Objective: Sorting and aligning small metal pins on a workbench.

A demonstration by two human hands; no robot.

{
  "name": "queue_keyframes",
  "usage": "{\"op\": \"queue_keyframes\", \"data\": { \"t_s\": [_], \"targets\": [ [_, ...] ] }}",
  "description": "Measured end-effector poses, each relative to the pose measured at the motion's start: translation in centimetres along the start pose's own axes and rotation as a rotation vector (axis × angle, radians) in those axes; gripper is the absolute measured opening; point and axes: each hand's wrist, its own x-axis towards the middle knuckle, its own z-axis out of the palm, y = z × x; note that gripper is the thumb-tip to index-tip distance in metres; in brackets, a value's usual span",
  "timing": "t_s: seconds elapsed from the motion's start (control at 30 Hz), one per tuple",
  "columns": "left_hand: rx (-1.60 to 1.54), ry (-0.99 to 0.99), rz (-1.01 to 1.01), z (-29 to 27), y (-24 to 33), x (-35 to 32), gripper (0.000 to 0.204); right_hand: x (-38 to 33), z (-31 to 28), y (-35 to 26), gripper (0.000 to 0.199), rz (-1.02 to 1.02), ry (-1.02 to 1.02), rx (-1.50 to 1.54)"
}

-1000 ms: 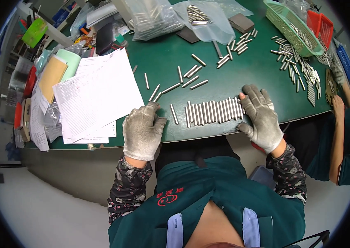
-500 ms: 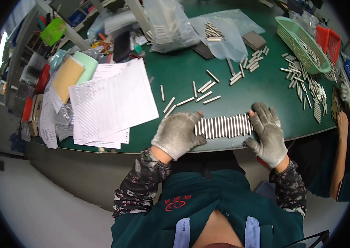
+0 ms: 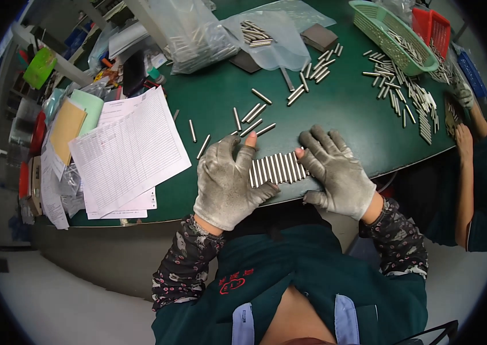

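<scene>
A row of short metal pins [image 3: 278, 169], lying side by side, sits near the front edge of the table between my hands. My left hand [image 3: 224, 181], in a grey-stained glove with bare fingertips showing, is at the row's left end. Its index finger is raised above the row, and its thumb reaches along the front. At the right end lies my right hand [image 3: 340, 174], gloved too, with fingers spread and the index fingertip touching or nearly touching the pins. Several loose pins [image 3: 251, 112] are scattered just beyond, some partly hidden behind my left hand.
Printed sheets [image 3: 128, 155] cover the left side. Farther back are a clear bag of pins [image 3: 197, 43], a plastic sheet [image 3: 283, 43] with pins and a dark block [image 3: 320, 37]. A green basket [image 3: 370, 26] and a pin pile [image 3: 410, 95] are at right, near a co-worker's hands [image 3: 463, 115].
The whole view has shifted, so the table contents appear farther left. My left index finger has lifted away from the row. The row now looks shorter and slanted, with the hands closer together.
</scene>
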Motion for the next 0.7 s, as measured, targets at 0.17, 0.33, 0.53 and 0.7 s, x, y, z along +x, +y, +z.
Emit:
{"op": "queue_keyframes", "data": {
  "t_s": [0.17,0.33,0.53,0.7],
  "targets": [
    [-0.009,-0.178,0.385,1.8,1.6,1.2,0.084,-1.5,-0.8,1.7,0.087,0.008,-0.029,-0.041],
    [-0.067,-0.221,0.444,3.3,4.2,2.4,0.088,-2.4,-0.7,2.5,0.094,0.033,-0.038,0.0],
    [-0.013,-0.277,0.401,0.9,1.2,1.0,0.089,0.1,0.0,-0.2,0.089,-0.032,-0.059,0.072],
    [0.034,-0.298,0.397,1.5,2.5,1.8,0.091,-1.3,0.1,1.8,0.097,-0.004,-0.01,-0.034]
  ]
}}
